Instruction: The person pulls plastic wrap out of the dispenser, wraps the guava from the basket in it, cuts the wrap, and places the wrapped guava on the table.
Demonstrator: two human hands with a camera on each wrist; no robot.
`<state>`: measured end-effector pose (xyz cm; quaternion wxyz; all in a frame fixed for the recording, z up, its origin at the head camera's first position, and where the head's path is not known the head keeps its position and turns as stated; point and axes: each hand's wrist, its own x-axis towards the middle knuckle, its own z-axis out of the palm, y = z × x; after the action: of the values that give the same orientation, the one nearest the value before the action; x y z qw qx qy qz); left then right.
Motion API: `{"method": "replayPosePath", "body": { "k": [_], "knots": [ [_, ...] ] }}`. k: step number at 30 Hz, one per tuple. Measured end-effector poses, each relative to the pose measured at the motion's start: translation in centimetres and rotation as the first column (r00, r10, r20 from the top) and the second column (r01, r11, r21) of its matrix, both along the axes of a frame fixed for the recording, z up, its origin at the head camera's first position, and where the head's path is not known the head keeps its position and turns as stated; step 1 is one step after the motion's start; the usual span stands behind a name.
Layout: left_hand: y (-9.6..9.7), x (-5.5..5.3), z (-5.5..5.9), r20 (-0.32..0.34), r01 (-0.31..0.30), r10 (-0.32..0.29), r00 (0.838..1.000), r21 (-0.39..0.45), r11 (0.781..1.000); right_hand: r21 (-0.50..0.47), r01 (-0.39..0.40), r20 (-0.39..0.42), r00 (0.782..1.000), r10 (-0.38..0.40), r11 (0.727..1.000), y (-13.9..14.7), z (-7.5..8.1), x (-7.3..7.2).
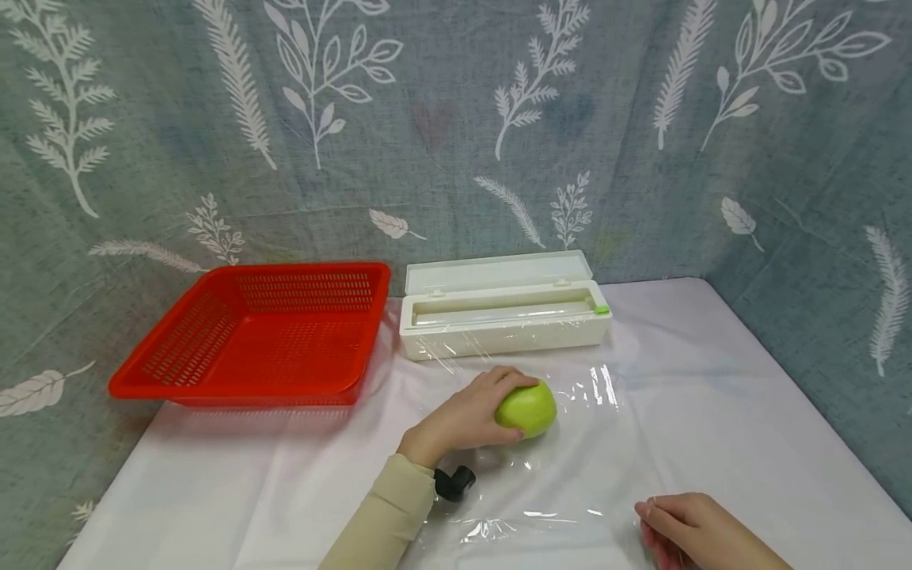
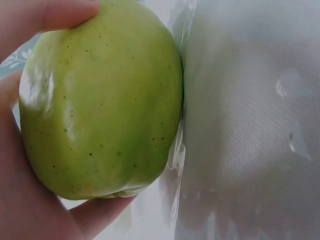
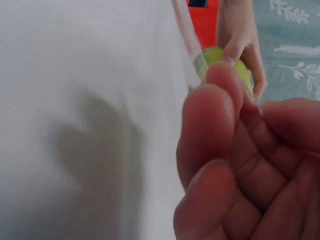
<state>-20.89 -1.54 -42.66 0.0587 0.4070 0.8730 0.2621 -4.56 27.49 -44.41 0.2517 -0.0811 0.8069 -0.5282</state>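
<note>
A green apple [image 1: 529, 410] sits on a sheet of clear plastic wrap [image 1: 584, 467] spread over the table. My left hand [image 1: 470, 416] grips it from the left, thumb on the near side and fingers over the top. In the left wrist view the apple [image 2: 102, 105] fills the palm, its side against the shiny film. At the lower right, my right hand [image 1: 694, 526] has curled fingers, with thumb and forefinger together at the wrap's near right corner. The film between those fingertips is barely visible. The right wrist view shows the curled fingers [image 3: 207, 125] close up.
Behind the apple stands a white plastic wrap dispenser [image 1: 506, 336], its lid raised, with film running out toward me. A red plastic basket [image 1: 285, 388] is at the back left. Patterned grey-green curtains [image 1: 456, 182] enclose the white-covered table [image 1: 734, 396].
</note>
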Motion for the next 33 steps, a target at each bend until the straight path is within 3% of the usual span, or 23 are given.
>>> {"method": "replayPosePath", "body": {
  "k": [7, 14, 20, 24, 28, 33],
  "knots": [
    [0.0, 0.1, 0.2, -0.006, 0.007, -0.007, 1.000, -0.019, 1.000, 0.019, -0.087, -0.175, 0.981, 0.089, 0.996, -0.8, 1.8, -0.3],
    [-0.1, 0.0, 0.2, 0.018, 0.006, -0.006, 1.000, -0.003, 1.000, 0.003, -0.083, -0.262, 0.962, 0.080, 0.997, -1.7, 3.1, -1.2],
    [-0.2, -0.2, 0.3, 0.045, 0.012, -0.013, 0.999, 0.013, 1.000, -0.100, -0.126, -0.372, 0.925, 0.081, 0.987, -3.0, 3.9, -2.6],
    [-0.2, -0.3, 0.5, 0.048, 0.021, -0.023, 0.999, 0.036, 0.999, -0.117, -0.108, -0.435, 0.899, 0.047, 0.987, -4.1, 4.5, -3.8],
    [-0.2, -0.3, 0.5, 0.071, 0.020, -0.025, 0.997, 0.064, 0.998, -0.117, -0.047, -0.404, 0.915, -0.005, 0.992, -5.2, 5.2, -4.8],
    [-0.3, -0.1, 0.4, 0.169, -0.074, 0.055, 0.984, 0.108, 0.991, -0.102, 0.044, -0.345, 0.935, -0.077, 0.994, -6.4, 5.8, -6.0]
  ]
}}
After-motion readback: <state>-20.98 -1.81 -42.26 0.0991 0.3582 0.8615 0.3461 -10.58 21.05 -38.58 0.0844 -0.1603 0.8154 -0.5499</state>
